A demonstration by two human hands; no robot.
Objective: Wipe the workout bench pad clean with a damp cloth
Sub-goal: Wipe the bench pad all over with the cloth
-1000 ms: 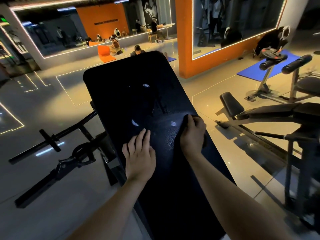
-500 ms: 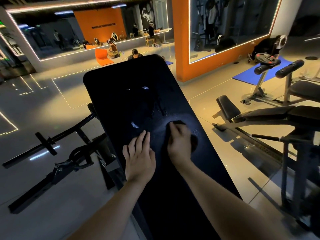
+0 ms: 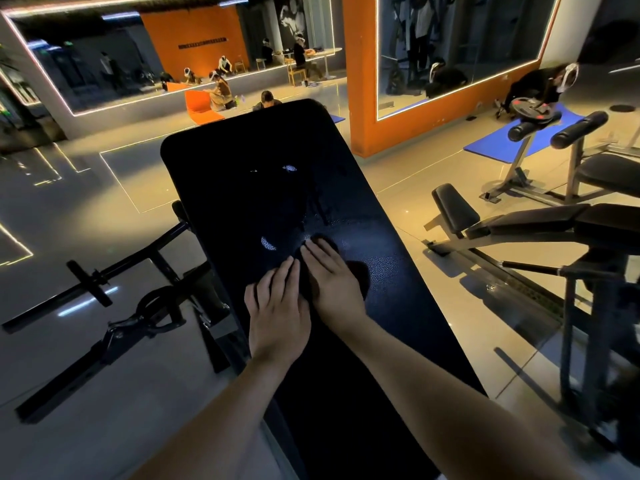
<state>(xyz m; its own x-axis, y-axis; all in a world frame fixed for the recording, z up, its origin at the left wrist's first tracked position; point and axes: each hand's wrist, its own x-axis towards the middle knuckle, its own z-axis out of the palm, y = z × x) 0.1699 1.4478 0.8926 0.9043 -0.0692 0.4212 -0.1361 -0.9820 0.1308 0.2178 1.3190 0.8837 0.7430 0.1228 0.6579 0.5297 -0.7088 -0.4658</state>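
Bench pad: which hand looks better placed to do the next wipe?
Right. The right hand lies flat on the dark cloth; the left hand rests bare on the bench pad, probably just bracing.

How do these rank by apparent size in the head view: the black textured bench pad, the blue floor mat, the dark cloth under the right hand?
1. Black textured bench pad, by far.
2-3. Blue floor mat and dark cloth: about alike; the cloth is nearer and mostly hidden by the right hand, so unranked.
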